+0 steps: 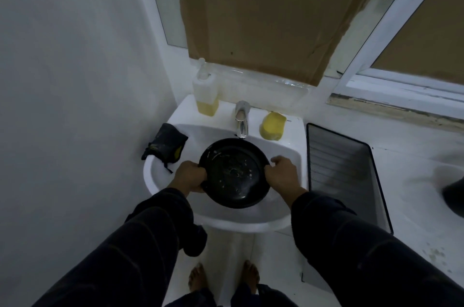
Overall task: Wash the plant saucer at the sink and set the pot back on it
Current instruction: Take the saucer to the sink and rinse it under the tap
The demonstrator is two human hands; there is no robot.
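You are holding the black plant saucer (234,172) over the bowl of the white sink (160,181), just below the spout of the chrome tap (241,119). Your left hand (190,177) is gripping the saucer's left rim, fingers curled round the edge, and your right hand (282,173) is gripping the right rim the same way, thumb lying over the top. The saucer is sitting face up, roughly level, with pale specks and a wet sheen showing across its inner surface.

At the sink's back left corner a soap bottle (205,94) is standing, part full of yellow liquid. A yellow sponge (272,125) is resting on the back edge, to the right of the tap. A dark cloth (167,147) is draping over the sink's left edge. To the right of the sink a dark mesh rack (344,168) is lying on the white counter (411,201). Your dark sleeves are reaching in from below, and your bare feet (223,279) are showing on the floor beneath the sink.
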